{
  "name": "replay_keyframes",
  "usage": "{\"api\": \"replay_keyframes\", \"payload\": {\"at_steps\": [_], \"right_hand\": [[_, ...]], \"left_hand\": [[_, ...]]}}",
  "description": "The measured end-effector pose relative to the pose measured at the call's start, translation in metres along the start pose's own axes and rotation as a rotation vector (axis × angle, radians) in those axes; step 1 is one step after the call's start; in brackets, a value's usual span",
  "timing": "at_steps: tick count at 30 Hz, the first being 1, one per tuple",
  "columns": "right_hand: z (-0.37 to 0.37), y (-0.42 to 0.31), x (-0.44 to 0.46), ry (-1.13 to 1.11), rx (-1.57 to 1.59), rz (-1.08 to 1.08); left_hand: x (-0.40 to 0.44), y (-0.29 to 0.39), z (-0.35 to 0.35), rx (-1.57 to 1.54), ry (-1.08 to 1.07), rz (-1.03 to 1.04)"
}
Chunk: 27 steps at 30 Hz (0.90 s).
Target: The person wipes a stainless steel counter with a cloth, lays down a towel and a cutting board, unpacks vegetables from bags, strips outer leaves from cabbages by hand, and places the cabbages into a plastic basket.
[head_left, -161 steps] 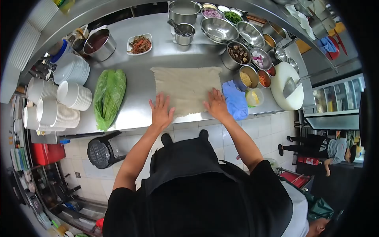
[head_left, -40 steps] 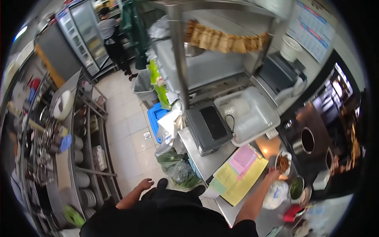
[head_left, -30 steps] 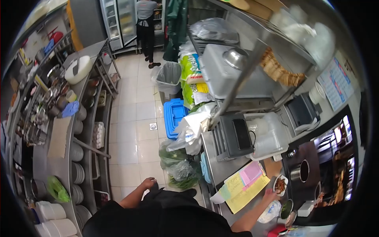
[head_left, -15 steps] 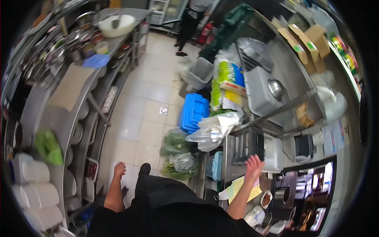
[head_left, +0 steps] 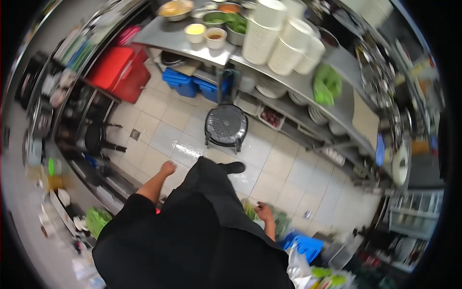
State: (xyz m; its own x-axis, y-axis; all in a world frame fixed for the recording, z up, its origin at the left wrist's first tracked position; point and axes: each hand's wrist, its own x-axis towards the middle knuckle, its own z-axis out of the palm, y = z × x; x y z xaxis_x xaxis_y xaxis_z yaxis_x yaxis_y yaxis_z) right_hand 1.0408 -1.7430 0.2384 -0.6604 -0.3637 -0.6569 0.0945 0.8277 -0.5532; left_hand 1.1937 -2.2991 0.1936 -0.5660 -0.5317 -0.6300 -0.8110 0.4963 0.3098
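My left hand (head_left: 168,168) hangs over the tiled floor with its fingers curled in, and nothing shows in it. Low on the other side, my right hand (head_left: 263,212) is loosely bent with fingers somewhat apart. It holds nothing visible and appears in front of bagged greens (head_left: 280,219) near the floor. Neither hand visibly touches anything. Ahead of my body stands a black stool (head_left: 226,126). My shoe (head_left: 234,167) is on the floor below it.
A steel counter (head_left: 298,84) holds stacked white bowls (head_left: 260,42), leafy greens (head_left: 327,84) and a beige cloth (head_left: 365,119). Left are a red bin (head_left: 113,72) and another black stool (head_left: 95,138). Blue bins (head_left: 180,83) sit beneath the counter; a blue box (head_left: 306,245) stands lower right.
The view has swung round from the shelving and papers to the stool and red bin. My right hand, earlier raised with fingers spread, is now lower beside my body; earlier it was at the dish of food.
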Motion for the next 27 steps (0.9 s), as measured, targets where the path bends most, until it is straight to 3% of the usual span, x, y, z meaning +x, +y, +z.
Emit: {"api": "replay_keyframes", "payload": {"at_steps": [2, 4, 5, 7, 12, 14, 15, 16, 17, 18, 20, 22, 23, 27], "right_hand": [[0.006, -0.049, 0.035, 0.088, 0.005, -0.204], [0.006, -0.09, 0.069, 0.096, 0.118, -0.239], [0.006, -0.108, 0.081, 0.136, 0.148, -0.272], [0.001, -0.144, 0.101, 0.13, 0.025, -0.307], [0.015, -0.203, 0.154, 0.056, -0.066, -0.169], [0.035, -0.235, 0.173, -0.023, 0.146, -0.049], [0.047, -0.253, 0.18, -0.014, 0.149, -0.042], [0.059, -0.274, 0.186, -0.087, 0.161, 0.047], [0.073, -0.297, 0.195, -0.161, 0.173, 0.129], [0.089, -0.318, 0.202, -0.155, 0.167, 0.134], [0.119, -0.367, 0.23, -0.281, 0.056, 0.194], [0.142, -0.421, 0.256, -0.299, 0.126, 0.016], [0.145, -0.45, 0.273, -0.326, 0.133, -0.032], [0.143, -0.568, 0.327, -0.255, 0.463, 0.014]], "left_hand": [[-0.037, -0.073, -0.012, -0.014, 0.131, -0.186], [-0.064, -0.12, -0.008, -0.386, 0.227, -0.453], [-0.081, -0.126, -0.006, -0.401, 0.221, -0.474], [-0.098, -0.121, -0.014, -0.689, 0.076, -0.736], [-0.08, -0.149, 0.04, -0.907, -0.115, -0.743], [-0.041, -0.193, 0.07, -1.036, -0.006, -0.271], [-0.027, -0.208, 0.071, -1.033, -0.016, -0.264], [-0.013, -0.224, 0.068, -0.899, 0.119, -0.295], [0.004, -0.24, 0.055, -0.764, 0.258, -0.32], [0.011, -0.247, 0.03, -0.77, 0.251, -0.318], [0.022, -0.239, -0.044, -1.118, -0.003, -0.746], [0.051, -0.264, -0.067, -1.288, 0.145, -0.649], [0.071, -0.274, -0.077, -1.184, 0.16, -0.63], [0.135, -0.272, -0.151, -0.968, 0.17, -0.547]]}}
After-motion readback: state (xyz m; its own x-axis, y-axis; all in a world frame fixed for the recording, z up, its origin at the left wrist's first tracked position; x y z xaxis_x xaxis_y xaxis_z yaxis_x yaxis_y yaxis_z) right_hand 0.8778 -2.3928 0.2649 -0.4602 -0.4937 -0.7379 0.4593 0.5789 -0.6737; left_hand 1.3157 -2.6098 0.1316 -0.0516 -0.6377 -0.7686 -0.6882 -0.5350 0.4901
